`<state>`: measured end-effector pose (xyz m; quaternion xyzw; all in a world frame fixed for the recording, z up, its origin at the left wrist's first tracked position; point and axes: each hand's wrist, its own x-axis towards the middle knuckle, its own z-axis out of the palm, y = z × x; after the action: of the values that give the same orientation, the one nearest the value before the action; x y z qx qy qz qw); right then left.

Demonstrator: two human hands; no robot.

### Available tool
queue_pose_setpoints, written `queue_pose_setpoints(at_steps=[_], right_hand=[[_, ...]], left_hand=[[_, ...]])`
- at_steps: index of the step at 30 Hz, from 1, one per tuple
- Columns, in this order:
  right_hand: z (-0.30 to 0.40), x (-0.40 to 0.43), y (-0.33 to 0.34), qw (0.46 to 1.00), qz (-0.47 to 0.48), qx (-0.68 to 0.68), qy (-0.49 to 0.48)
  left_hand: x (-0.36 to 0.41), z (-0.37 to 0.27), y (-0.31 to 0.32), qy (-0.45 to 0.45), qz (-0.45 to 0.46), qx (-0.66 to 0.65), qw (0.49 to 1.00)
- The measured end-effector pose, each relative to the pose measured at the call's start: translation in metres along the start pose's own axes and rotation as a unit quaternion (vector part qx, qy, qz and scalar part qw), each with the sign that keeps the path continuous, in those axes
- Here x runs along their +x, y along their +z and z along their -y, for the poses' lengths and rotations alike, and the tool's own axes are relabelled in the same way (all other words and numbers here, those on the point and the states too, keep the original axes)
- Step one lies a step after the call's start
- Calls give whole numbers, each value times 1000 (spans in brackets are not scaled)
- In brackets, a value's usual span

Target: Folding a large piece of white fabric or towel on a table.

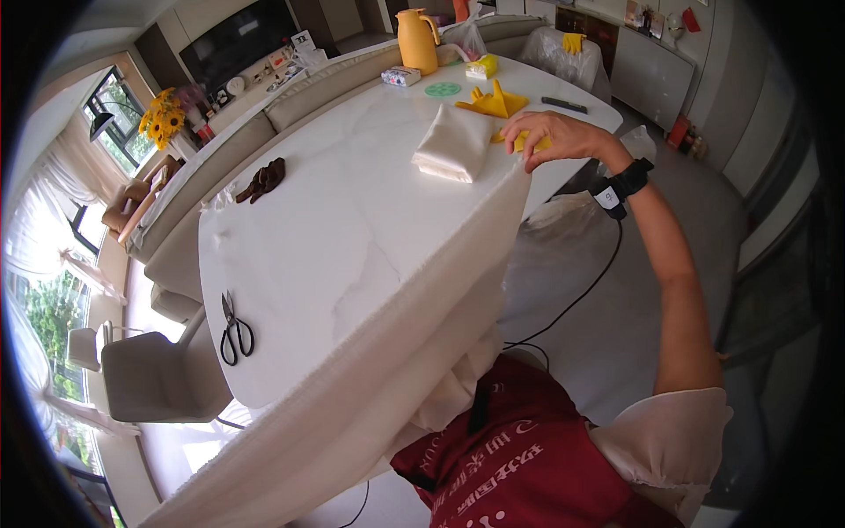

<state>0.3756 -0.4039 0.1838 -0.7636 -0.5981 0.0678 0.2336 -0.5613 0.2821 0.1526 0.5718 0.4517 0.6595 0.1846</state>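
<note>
My right hand (546, 140) pinches one corner of a large cream cloth (409, 310) between thumb and fingers. From there the cloth's frayed edge runs taut down to the lower left, past the frame's bottom; the rest hangs in folds against my red apron (502, 449). My left hand is out of view. A folded cream cloth (454, 144) lies on the white marble-patterned table (317, 224), just left of my right hand. Yellow rubber gloves (494, 102) rest behind it, one partly hidden by my fingers. Black-handled scissors (232, 330) lie partly spread near the table's left edge.
A yellow thermos jug (417, 43), a tissue pack (401, 76), a green coaster (442, 89) and a dark flat bar (564, 105) are at the far end. A dark brown glove-like item (263, 180) lies left. A chair (162, 379) stands beside the table; a cable (587, 290) hangs from my wrist strap.
</note>
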Motion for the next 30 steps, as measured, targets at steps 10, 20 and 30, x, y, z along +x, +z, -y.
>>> queue_pose_setpoints(at_steps=[10,20,30], right_hand=[[-18,-3,7,997,-17,53,49],[-17,-17,6,959,-159,201,118],[-13,-21,8,936,-206,261,114]], left_hand=[[2,2,-5,-1,-2,9,1000],[2,7,0,2,-1,15,1000],[4,5,-8,13,1,34,999]])
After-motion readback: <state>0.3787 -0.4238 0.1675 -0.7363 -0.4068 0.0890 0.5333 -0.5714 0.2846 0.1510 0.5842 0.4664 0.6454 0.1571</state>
